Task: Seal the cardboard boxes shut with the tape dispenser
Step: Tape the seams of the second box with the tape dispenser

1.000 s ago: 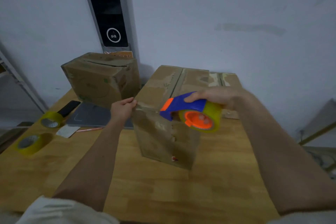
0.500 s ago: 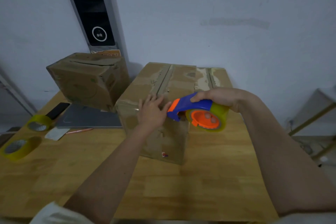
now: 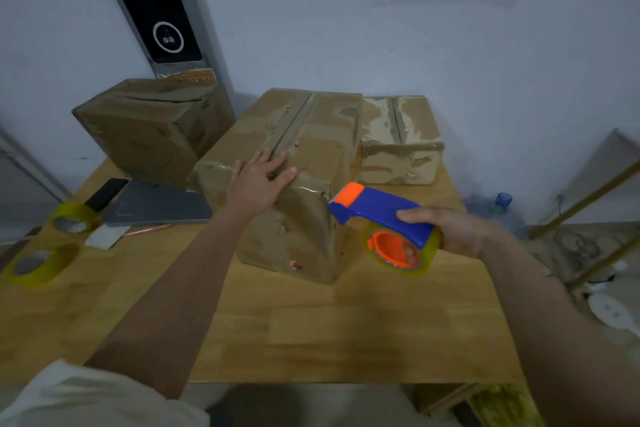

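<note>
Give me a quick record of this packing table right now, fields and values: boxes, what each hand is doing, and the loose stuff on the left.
boxes: three; middle box nearest, left box and right box by the wall
left hand: flat on the middle box's top front edge, fingers spread
right hand: grips the tape dispenser, held off the box's right front corner
spare tape rolls: two, on the table's left edge
also left: phone, grey tablet

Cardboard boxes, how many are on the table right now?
3. The middle box lies under the left hand; the left box stands tilted near the wall; the small box sits at the back right. Nothing suggests a hidden one.
</note>
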